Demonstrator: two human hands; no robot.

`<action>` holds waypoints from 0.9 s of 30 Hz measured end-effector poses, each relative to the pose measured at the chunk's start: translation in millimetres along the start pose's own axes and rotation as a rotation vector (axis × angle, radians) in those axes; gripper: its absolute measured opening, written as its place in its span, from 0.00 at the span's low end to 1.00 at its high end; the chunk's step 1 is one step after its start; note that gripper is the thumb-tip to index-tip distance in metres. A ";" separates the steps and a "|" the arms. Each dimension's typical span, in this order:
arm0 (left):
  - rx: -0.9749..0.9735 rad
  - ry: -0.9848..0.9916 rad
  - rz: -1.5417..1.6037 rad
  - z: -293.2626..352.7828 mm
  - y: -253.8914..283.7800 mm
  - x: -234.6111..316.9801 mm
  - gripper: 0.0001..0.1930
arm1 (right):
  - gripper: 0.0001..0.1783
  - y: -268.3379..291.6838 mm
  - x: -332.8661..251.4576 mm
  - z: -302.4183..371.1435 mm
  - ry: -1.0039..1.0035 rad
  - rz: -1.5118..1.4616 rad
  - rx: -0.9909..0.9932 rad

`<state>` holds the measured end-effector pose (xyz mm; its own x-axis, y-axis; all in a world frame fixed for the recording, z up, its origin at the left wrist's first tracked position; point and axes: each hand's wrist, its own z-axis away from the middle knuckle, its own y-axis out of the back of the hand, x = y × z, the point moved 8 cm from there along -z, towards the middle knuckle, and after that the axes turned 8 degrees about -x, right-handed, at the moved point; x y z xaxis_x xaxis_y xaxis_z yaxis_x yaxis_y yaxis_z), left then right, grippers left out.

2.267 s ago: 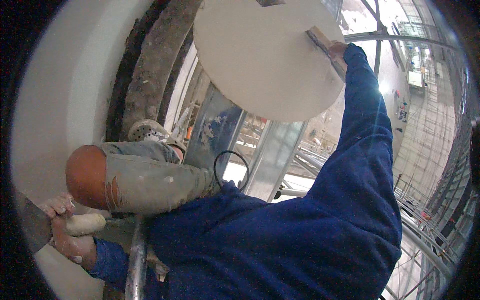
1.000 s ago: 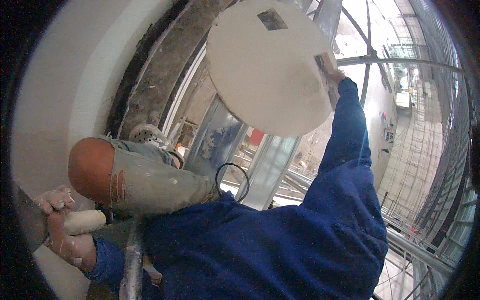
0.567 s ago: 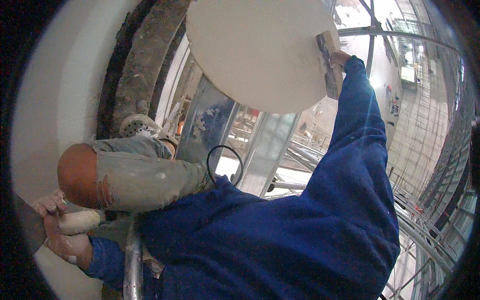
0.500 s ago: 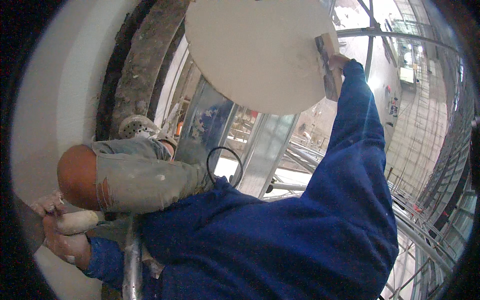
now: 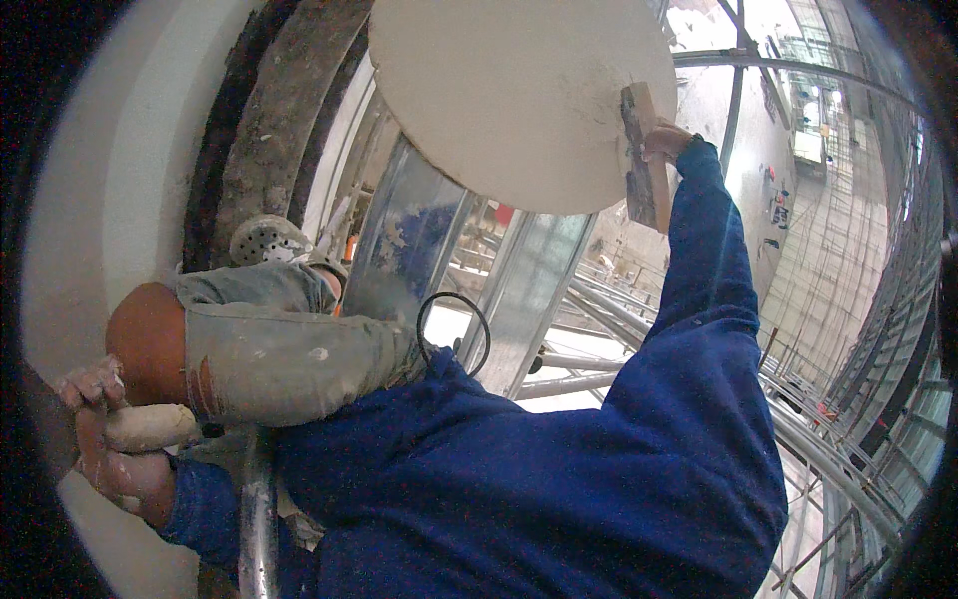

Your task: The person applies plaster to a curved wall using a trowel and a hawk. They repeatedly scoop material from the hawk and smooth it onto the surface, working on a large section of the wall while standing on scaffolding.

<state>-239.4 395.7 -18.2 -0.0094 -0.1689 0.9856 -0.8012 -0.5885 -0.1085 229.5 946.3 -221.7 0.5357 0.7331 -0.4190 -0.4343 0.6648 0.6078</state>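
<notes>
Scaffold poles (image 5: 257,519) stand about the work in the head view. The right hand (image 5: 666,140), fingers clenched on a flat tool (image 5: 647,200), has moved down the pale disc (image 5: 509,100) at its right rim, suggesting progress along that edge; the left hand (image 5: 100,454) grasps a pale handle (image 5: 155,427).

I count one left hand (image 5: 92,434) and one right hand (image 5: 667,141), both mine, one flat float (image 5: 636,160), one stubby pale handle (image 5: 155,427), one big white disc (image 5: 509,100), two metal planks (image 5: 529,290), one black loop (image 5: 488,341), one bare knee (image 5: 148,339), one perforated shoe (image 5: 267,240), one torn trouser leg (image 5: 289,364) and two blue sleeves (image 5: 714,250)
</notes>
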 end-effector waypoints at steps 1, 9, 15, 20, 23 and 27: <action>-0.003 -0.002 0.006 0.8 -0.4 0.9 0.36 | 0.10 -4.9 -5.1 -7.4 -0.061 0.005 -0.052; -0.080 -0.062 0.251 -1.3 -8.1 1.9 0.36 | 0.29 -7.9 38.0 -44.8 -0.291 -0.101 0.196; -0.104 -0.126 0.118 6.8 -29.1 30.3 0.32 | 0.28 24.4 -97.4 -43.0 -0.359 0.279 0.179; 0.279 -0.021 -0.240 -0.6 -13.3 29.7 0.16 | 0.25 69.8 -118.3 -45.7 -0.289 0.255 0.500; 0.236 -0.038 -0.243 -2.3 -14.6 34.3 0.14 | 0.30 80.4 -120.7 -76.0 -0.397 0.219 0.607; 0.109 -0.100 -0.165 -5.6 -20.5 30.1 0.16 | 0.38 23.3 -119.0 -121.6 -0.631 0.468 0.623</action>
<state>-226.6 407.2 14.5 0.1805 -0.1374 0.9739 -0.7174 -0.6958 0.0348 67.6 892.0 -239.6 0.7727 0.5711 0.2771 -0.3396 0.0031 0.9406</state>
